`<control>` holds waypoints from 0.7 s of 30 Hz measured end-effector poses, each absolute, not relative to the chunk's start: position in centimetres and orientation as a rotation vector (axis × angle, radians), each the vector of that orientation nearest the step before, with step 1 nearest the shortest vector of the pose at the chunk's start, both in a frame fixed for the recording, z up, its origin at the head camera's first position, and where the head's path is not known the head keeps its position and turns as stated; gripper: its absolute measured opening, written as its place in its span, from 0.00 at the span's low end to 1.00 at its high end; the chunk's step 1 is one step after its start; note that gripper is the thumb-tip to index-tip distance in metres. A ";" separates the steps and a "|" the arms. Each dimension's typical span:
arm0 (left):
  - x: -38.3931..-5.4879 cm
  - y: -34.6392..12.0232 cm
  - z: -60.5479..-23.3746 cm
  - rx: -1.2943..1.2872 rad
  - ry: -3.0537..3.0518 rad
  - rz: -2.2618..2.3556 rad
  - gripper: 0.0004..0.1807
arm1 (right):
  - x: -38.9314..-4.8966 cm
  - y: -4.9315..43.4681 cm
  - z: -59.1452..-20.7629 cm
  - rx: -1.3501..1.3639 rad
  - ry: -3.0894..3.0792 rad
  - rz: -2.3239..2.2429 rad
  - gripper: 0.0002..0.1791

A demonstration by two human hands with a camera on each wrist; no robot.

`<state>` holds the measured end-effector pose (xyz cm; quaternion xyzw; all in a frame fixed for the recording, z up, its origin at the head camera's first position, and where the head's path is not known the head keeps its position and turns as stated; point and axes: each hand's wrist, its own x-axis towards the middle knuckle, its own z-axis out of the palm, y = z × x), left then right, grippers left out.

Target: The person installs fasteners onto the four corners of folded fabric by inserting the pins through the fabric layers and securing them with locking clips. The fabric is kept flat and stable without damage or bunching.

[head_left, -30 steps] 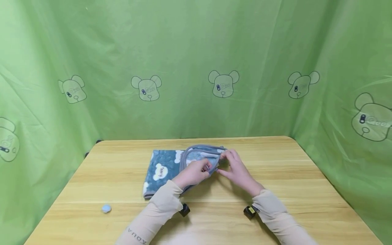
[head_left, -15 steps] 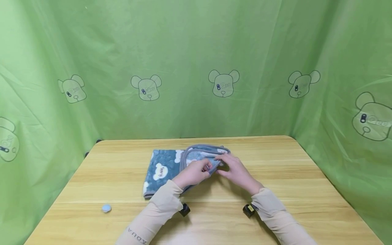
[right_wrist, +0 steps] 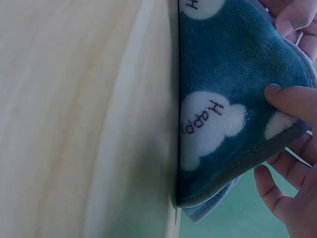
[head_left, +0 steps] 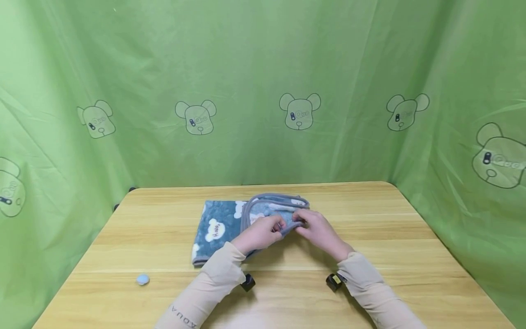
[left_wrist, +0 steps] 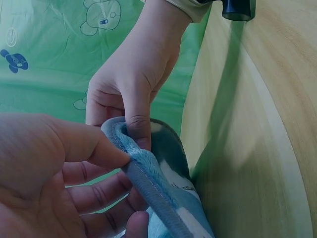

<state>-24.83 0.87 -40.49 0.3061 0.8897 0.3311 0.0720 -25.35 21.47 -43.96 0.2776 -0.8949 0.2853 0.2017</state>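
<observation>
A folded teal fleece blanket [head_left: 223, 217] with white bear shapes, "Happy" lettering and grey edging lies on the table, its right part lifted and turned back. My left hand [head_left: 260, 234] pinches the lifted edge between thumb and fingers. Farther along the same edge, my right hand [head_left: 318, 230] pinches the corner. In the left wrist view the right thumb [left_wrist: 137, 116] lies over the cloth at the corner. The right wrist view shows the blanket's patterned face [right_wrist: 233, 59] hanging down to the table, with the right thumb [right_wrist: 292, 101] pressed on it.
A small light-blue round object [head_left: 142, 279] lies on the wooden table [head_left: 102, 256] at the left. Black devices [head_left: 248, 282] are strapped at both wrists. Green curtain [head_left: 246, 151] with bear outlines surrounds the table's back and sides.
My right hand has shifted its hold on the blanket's right corner, from fingers spread at the edge to a closer pinch. The left hand has stayed in place.
</observation>
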 end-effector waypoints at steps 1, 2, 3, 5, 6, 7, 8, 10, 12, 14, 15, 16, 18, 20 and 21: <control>-24.8 0.9 -40.5 0.919 2.673 0.994 0.10 | -25.4 21.5 -44.0 0.772 -2.503 0.797 0.11; -24.8 0.9 -40.4 0.918 2.673 0.993 0.10 | -25.4 21.5 -44.0 0.767 -2.506 0.800 0.11; -24.8 0.9 -40.4 0.916 2.672 0.992 0.10 | -25.4 21.5 -43.9 0.760 -2.511 0.804 0.11; -24.8 0.9 -40.4 0.914 2.675 0.986 0.10 | -25.4 21.5 -43.9 0.747 -2.520 0.812 0.12; -24.8 0.9 -40.3 0.912 2.677 0.981 0.10 | -25.4 21.5 -43.9 0.744 -2.524 0.813 0.12; -24.8 0.8 -40.3 0.911 2.677 0.978 0.10 | -25.4 21.5 -43.8 0.745 -2.527 0.815 0.12; -24.9 0.8 -40.2 0.914 2.678 0.978 0.10 | -25.4 21.5 -43.7 0.745 -2.529 0.816 0.12; -24.9 0.7 -40.1 0.925 2.679 0.975 0.10 | -25.4 21.5 -43.7 0.750 -2.528 0.812 0.11; -24.9 0.6 -40.0 0.946 2.679 0.977 0.10 | -25.3 21.5 -43.6 0.752 -2.523 0.804 0.11; -25.0 0.4 -39.8 0.962 2.675 0.986 0.10 | -25.3 21.5 -43.6 0.747 -2.518 0.792 0.11; -25.0 0.3 -39.7 0.968 2.672 0.988 0.10 | -25.3 21.5 -43.6 0.746 -2.517 0.786 0.11; -25.0 0.1 -39.7 0.974 2.670 0.989 0.09 | -25.3 21.5 -43.6 0.745 -2.516 0.780 0.11; -25.0 -0.3 -39.5 0.975 2.671 0.983 0.09 | -25.3 21.6 -43.7 0.746 -2.516 0.767 0.11; -25.0 -0.8 -39.3 0.976 2.686 0.956 0.08 | -25.3 21.5 -43.7 0.748 -2.517 0.762 0.11; -25.0 -1.2 -39.2 0.973 2.695 0.940 0.08 | -25.3 21.5 -43.7 0.751 -2.516 0.758 0.11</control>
